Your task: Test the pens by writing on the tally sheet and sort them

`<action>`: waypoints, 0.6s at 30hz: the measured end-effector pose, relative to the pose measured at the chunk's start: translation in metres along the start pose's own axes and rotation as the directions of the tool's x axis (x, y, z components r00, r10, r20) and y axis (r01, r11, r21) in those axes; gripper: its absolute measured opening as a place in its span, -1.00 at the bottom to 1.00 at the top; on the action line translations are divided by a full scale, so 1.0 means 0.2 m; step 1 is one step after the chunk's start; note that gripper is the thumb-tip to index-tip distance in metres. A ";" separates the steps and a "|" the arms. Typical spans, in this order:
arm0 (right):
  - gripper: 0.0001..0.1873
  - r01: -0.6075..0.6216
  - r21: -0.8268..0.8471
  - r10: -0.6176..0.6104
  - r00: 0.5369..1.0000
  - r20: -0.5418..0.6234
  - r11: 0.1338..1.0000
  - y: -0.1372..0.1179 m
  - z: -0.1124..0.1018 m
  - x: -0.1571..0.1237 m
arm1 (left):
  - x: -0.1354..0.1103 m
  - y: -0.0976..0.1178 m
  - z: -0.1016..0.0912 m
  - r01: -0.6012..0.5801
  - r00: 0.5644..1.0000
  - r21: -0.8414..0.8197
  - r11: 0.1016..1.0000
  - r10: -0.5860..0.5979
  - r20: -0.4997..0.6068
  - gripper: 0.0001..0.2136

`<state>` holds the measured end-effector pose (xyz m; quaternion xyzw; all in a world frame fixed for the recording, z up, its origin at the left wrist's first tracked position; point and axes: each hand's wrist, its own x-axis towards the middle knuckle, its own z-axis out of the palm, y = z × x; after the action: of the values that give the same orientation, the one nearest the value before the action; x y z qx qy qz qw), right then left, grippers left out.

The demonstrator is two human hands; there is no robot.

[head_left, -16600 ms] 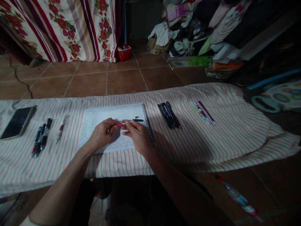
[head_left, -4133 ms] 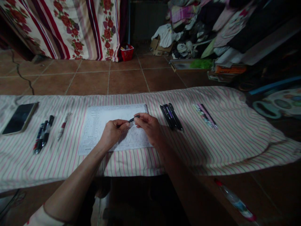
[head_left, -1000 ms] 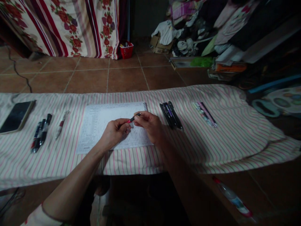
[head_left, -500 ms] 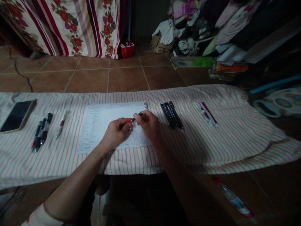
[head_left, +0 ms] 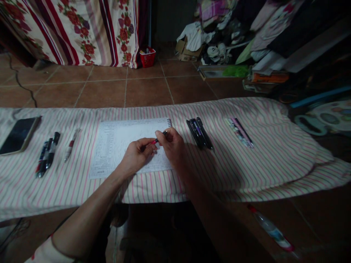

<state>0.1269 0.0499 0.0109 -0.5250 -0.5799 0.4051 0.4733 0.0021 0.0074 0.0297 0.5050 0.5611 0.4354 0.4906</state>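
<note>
Both hands meet above a spiral-bound sheet of printed paper (head_left: pixel 106 149) on the striped cloth. Between them is a slim pen (head_left: pixel 157 141), dark with a pinkish-red part. My left hand (head_left: pixel 138 153) is closed round the red end, its fingers pinched. My right hand (head_left: pixel 172 144) pinches the dark end between thumb and fingers. A row of black pens (head_left: pixel 199 133) lies just right of my right hand. To the left of the paper rests a white and red pen (head_left: pixel 71 145), with several dark pens (head_left: pixel 48 155) beyond it.
A phone (head_left: pixel 19 135) lies at the cloth's left end. Several slim pens (head_left: pixel 240 132) lie on the right part of the striped cloth (head_left: pixel 274 157). A plastic bottle (head_left: pixel 271 230) is on the floor at lower right. A red basket (head_left: pixel 148 57) stands by the curtain.
Both hands stay over the paper, still gripping the pen, with only a very slight shift of the fingers. The surrounding objects have not moved.
</note>
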 end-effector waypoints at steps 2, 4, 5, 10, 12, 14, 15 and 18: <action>-0.65 -0.005 0.025 0.005 1.000 0.004 1.000 0.00 0.01 0.00 | 0.00 0.00 0.00 -0.002 1.000 -0.004 1.000 0.002 0.007 -0.77; -0.65 -0.007 0.062 0.007 1.000 0.007 0.998 0.01 0.01 0.00 | 0.00 -0.01 0.00 -0.013 1.000 -0.004 1.000 0.013 0.012 -0.76; -0.66 -0.011 0.088 0.010 1.000 0.010 0.996 0.02 0.02 0.00 | 0.00 -0.01 0.00 -0.019 1.000 -0.004 1.000 0.019 0.009 -0.76; -0.64 -0.042 0.253 0.040 0.999 0.013 0.966 0.04 0.04 0.00 | 0.02 -0.01 0.00 -0.018 1.000 -0.050 0.999 0.017 -0.019 -0.77; -0.64 -0.050 0.298 0.039 0.998 0.042 0.953 0.03 0.04 0.00 | 0.02 0.00 0.00 -0.004 1.000 -0.100 0.995 0.003 -0.015 -0.78; -0.71 -0.082 0.310 0.055 0.994 0.095 0.947 0.02 0.04 0.00 | 0.03 0.00 0.00 0.013 1.000 -0.137 0.990 -0.015 -0.019 -0.79; -0.74 -0.107 0.314 0.072 0.990 0.120 0.944 0.02 0.03 -0.01 | 0.03 0.00 0.00 0.021 0.999 -0.146 0.989 -0.024 -0.021 -0.79; -0.72 -0.189 0.386 0.135 0.977 0.163 0.903 0.01 0.03 -0.01 | 0.03 0.00 0.00 0.036 0.999 -0.175 0.984 -0.040 -0.017 -0.77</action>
<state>0.1213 0.0486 0.0080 -0.4358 -0.4693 0.5868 0.4956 0.0021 0.0128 0.0284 0.4448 0.5353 0.4786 0.5354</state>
